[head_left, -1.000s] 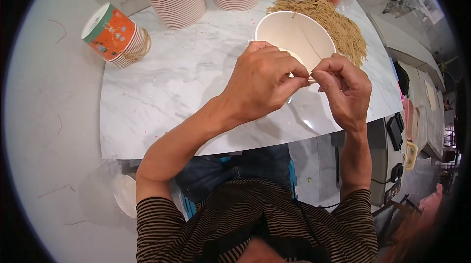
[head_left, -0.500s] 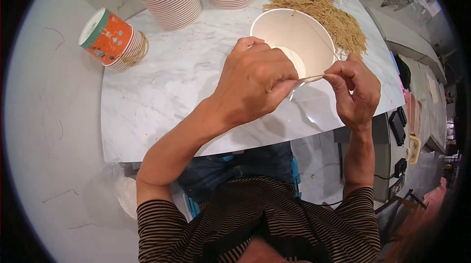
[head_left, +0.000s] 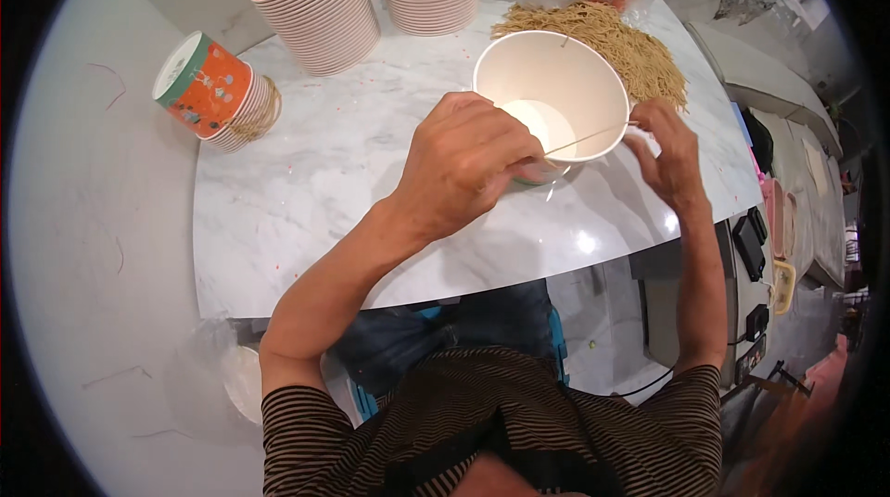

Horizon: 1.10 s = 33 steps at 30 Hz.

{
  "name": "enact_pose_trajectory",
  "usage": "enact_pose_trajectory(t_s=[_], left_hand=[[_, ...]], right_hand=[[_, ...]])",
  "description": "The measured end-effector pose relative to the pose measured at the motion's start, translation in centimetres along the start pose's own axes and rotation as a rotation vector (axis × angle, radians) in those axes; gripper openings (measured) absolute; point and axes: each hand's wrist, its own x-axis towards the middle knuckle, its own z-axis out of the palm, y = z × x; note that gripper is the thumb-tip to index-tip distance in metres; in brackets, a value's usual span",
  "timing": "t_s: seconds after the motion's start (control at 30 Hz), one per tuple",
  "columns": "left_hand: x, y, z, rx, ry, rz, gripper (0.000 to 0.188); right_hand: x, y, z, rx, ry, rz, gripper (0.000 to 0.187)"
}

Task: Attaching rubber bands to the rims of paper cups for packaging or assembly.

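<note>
A white paper bucket (head_left: 593, 80) stands in front of me on the marble-patterned table, its open mouth facing me. My left hand (head_left: 464, 154) is closed at its near left rim, fingers pinching one end of a thin tan cord (head_left: 589, 138). The cord stretches across the near side of the mouth to my right hand (head_left: 669, 149), at the right rim. There the thumb and forefinger hold it loosely. A short bit of cord shows at a hole in the far rim. The left fingertips are partly hidden behind the hand.
Behind the bucket lies a heap of tan cords (head_left: 640, 47). Tall stacks of nested orange paper buckets (head_left: 320, 24) stand at the back. A shorter upturned stack (head_left: 213, 89) with cords around it is at the left. The table's front edge (head_left: 464, 291) runs before my lap.
My right hand has moved up and to the right, drawing the cord out longer between my hands. My left hand has shifted slightly left. The head view has tilted a little.
</note>
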Motion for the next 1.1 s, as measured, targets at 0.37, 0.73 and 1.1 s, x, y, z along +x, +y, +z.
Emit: enact_pose_trajectory(t_s=[0.37,0.73,1.1], left_hand=[[0.7,-2.0,-2.4,0.032,0.187,-0.128,0.015],[-2.2,-3.8,-7.7,-0.337,0.225,-0.483,0.017],[-7.8,-7.4,-11.9,-0.289,0.348,-0.694,0.014]], right_hand=[[-0.9,-4.5,7.2,-0.019,0.050,-0.036,0.075],[2.8,-7.2,8.1,0.073,0.030,-0.194,0.070],[8.9,-13.3,7.8,0.251,-0.036,-0.313,0.045]])
